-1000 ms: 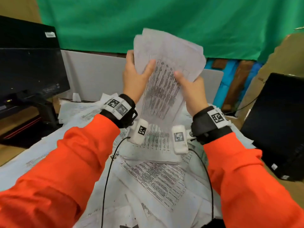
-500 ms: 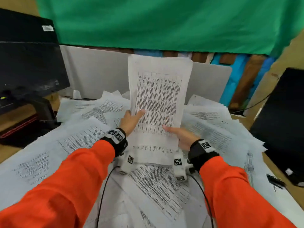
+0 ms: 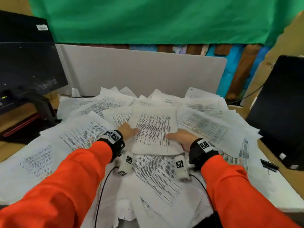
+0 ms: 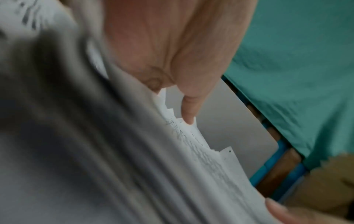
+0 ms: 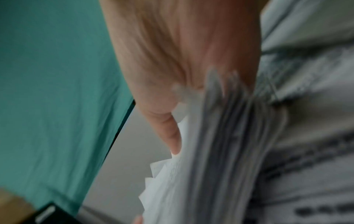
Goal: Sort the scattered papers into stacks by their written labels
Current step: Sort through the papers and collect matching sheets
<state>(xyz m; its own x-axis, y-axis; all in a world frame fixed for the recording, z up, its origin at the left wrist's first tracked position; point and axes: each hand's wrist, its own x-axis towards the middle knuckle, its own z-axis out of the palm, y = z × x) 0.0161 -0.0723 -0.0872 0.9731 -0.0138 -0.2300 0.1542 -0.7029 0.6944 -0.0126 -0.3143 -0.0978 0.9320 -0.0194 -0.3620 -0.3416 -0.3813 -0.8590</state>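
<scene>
Head view shows my left hand (image 3: pixel 129 131) and right hand (image 3: pixel 181 139) low on the desk, one at each side edge of the bundle of printed sheets (image 3: pixel 154 129). A second ago I had that bundle up near my face, fanned between both hands; half a second ago it stood upright on its lower edge; now it lies flat on top of the scattered papers (image 3: pixel 79 137), squared up into one block. My left thumb lies on the printed face with the fingers hidden at the bundle's left edge. My right hand cups the right edge, fingers curled toward the sheets. The left wrist view shows a fingertip (image 4: pixel 188 119) pressing on the stepped edges of the sheets (image 4: pixel 210 159), and the right wrist view shows a finger (image 5: pixel 172 136) laid along the same kind of edge (image 5: pixel 168 181), so both hands keep contact and neither has let go.

I judge this to mean one stack is set down in the middle of the desk, while many loose papers ring it on every side, reaching the black monitor (image 3: pixel 28 63) on the left, the grey divider panel (image 3: pixel 141 71) behind and the dark laptop (image 3: pixel 279 109) on the right. I cannot read any written label from here. Most of the sorting looks undone.
</scene>
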